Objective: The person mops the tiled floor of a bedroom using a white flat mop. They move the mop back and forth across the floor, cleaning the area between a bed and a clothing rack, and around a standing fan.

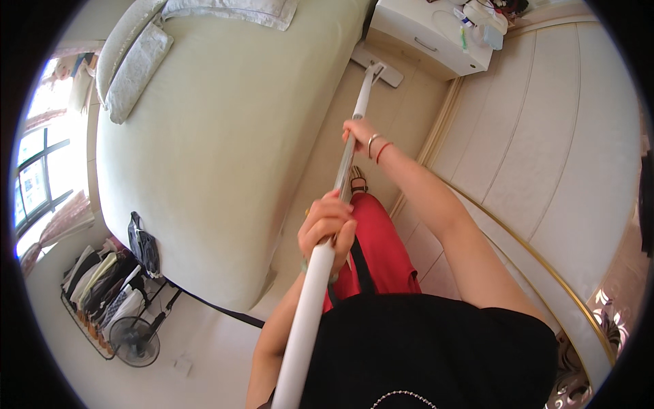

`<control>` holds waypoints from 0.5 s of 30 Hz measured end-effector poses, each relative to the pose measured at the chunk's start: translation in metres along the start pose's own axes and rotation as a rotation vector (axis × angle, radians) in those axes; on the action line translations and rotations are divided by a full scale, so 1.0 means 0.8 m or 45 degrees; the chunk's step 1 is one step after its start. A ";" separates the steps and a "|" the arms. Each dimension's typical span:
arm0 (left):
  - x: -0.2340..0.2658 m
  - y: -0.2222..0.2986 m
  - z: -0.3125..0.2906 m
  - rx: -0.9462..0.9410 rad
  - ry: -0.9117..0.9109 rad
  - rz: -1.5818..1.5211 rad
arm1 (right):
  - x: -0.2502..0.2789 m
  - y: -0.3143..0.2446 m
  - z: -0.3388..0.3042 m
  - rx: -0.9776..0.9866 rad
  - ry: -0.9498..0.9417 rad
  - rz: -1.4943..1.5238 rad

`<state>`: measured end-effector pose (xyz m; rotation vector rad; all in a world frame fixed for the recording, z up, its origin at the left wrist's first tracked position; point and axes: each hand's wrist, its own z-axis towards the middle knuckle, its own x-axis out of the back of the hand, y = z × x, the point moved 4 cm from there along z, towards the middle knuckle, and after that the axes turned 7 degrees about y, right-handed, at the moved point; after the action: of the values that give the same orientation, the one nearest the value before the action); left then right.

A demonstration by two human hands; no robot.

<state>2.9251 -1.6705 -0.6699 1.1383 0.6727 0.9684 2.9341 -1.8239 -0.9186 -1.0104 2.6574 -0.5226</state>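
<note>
Both my hands are wrapped round the long pole of a white flat mop [306, 321]. Higher up the body end, my left hand [325, 223] grips the pole where its thick white part meets the metal part. Farther along, my right hand [359, 134] holds it lower down, with a bangle and a red string on that wrist. The flat white mop head [390, 75] lies on the floor, between the bed and the drawer cabinet. Part of the head is hidden behind the pole's joint.
A bed [218, 150] with a pale cover fills the left, a dark bag [144, 244] on its edge. The white cabinet [415, 37] stands at the far end. Sliding wardrobe doors [531, 116] run along the right. A fan [135, 341] and hanging clothes [102, 290] are at lower left.
</note>
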 end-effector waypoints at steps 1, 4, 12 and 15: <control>-0.010 -0.006 0.011 -0.030 -0.059 0.052 | 0.004 -0.010 0.013 0.018 0.011 -0.051; -0.023 -0.035 0.016 -0.039 -0.142 0.037 | 0.015 -0.017 0.045 0.066 0.046 -0.030; 0.035 -0.063 -0.033 0.134 0.235 -0.037 | -0.042 0.037 0.034 -0.001 0.094 0.150; 0.086 -0.026 -0.077 0.349 0.399 0.018 | -0.076 0.108 -0.001 -0.022 0.101 0.055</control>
<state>2.9091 -1.5847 -0.7065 1.2416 1.0773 1.1018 2.9276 -1.7229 -0.9474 -0.9534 2.7509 -0.5420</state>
